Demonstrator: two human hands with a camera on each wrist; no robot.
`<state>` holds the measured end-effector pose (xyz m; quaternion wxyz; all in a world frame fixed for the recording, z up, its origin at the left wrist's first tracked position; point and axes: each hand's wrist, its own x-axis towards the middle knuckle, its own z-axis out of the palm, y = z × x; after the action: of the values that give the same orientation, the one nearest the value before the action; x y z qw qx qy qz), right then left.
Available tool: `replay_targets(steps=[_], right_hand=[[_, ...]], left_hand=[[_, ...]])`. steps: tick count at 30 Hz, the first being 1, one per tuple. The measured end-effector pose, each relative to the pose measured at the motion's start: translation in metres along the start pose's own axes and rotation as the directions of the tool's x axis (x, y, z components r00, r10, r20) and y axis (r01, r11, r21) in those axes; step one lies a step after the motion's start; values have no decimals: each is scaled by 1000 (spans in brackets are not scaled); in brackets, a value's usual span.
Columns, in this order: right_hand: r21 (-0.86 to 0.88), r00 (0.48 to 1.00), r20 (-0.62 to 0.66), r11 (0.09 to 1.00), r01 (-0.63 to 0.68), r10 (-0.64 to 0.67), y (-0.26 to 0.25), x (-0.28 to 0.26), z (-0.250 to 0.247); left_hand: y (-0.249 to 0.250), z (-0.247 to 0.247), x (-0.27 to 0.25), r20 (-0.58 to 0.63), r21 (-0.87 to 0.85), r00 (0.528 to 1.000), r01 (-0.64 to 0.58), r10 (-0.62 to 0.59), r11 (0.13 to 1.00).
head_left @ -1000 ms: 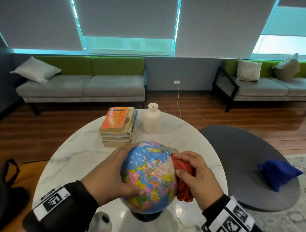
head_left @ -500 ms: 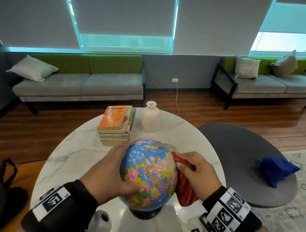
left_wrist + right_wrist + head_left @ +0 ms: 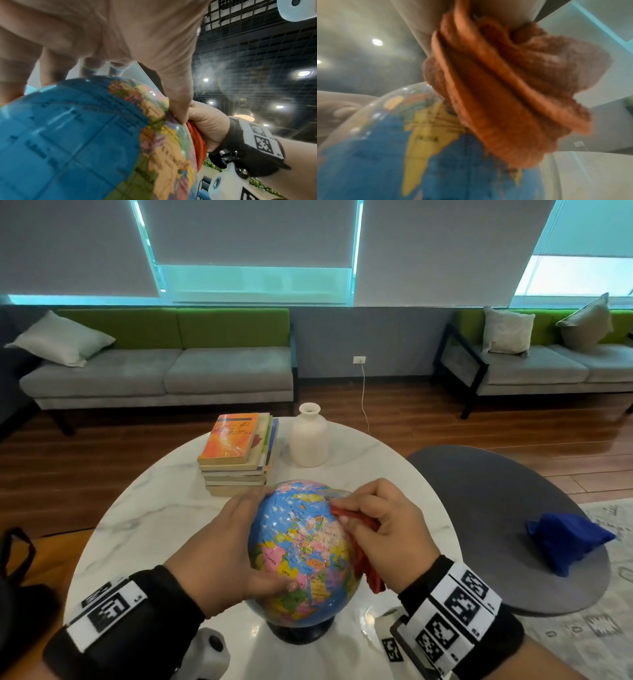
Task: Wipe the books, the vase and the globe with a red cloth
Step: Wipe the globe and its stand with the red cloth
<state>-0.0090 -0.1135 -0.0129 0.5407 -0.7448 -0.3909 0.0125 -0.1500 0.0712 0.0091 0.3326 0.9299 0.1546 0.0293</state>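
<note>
A blue globe (image 3: 301, 556) on a black base stands at the near edge of the round marble table (image 3: 144, 518). My left hand (image 3: 222, 553) cups its left side, fingers over the top and thumb on the front. My right hand (image 3: 383, 529) grips a bunched red cloth (image 3: 368, 563) and presses it against the globe's upper right side. The left wrist view shows the globe (image 3: 85, 135) under my palm and the cloth (image 3: 197, 142) at its right. In the right wrist view the cloth (image 3: 496, 88) hangs over the globe (image 3: 419, 148). A stack of books (image 3: 238, 453) and a white vase (image 3: 309, 436) stand behind.
A dark grey oval table (image 3: 496, 515) at the right carries a blue cloth (image 3: 568, 539). A rug (image 3: 599, 628) lies beneath it. Grey and green sofas (image 3: 164, 371) line the far wall. A black bag (image 3: 17, 559) sits on the floor at the left.
My right hand has slid the red cloth upward, from the globe's right flank toward its top. The left hand has stayed on the globe's left side.
</note>
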Motion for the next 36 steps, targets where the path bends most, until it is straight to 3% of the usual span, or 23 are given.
replay_targets(steps=[3, 6, 9, 15, 20, 27, 31, 36], right_hand=[[36, 991, 121, 998, 55, -59, -6, -3, 0], [134, 999, 12, 990, -44, 42, 6, -10, -6], [101, 993, -69, 991, -91, 98, 15, -15, -9], [86, 997, 34, 994, 70, -73, -5, -24, -2], [76, 994, -61, 994, -81, 86, 12, -23, -8], [92, 999, -17, 995, 47, -46, -14, -16, 6], [75, 997, -79, 997, -4, 10, 5, -26, 1], [49, 998, -54, 998, -26, 29, 4, -12, 0]], left_hand=[[3, -2, -3, -6, -11, 1000, 12, -12, 1000], [6, -1, -2, -3, -16, 1000, 27, -27, 1000], [6, 1, -2, -6, 10, 999, 33, -33, 999], [6, 0, -2, -11, 26, 999, 42, -41, 999], [7, 2, -2, -34, 30, 998, 44, -43, 999], [8, 3, -3, -46, 42, 998, 48, -46, 998], [9, 3, -4, -58, 37, 997, 54, -52, 998], [12, 2, -3, -47, 61, 997, 62, -59, 996]])
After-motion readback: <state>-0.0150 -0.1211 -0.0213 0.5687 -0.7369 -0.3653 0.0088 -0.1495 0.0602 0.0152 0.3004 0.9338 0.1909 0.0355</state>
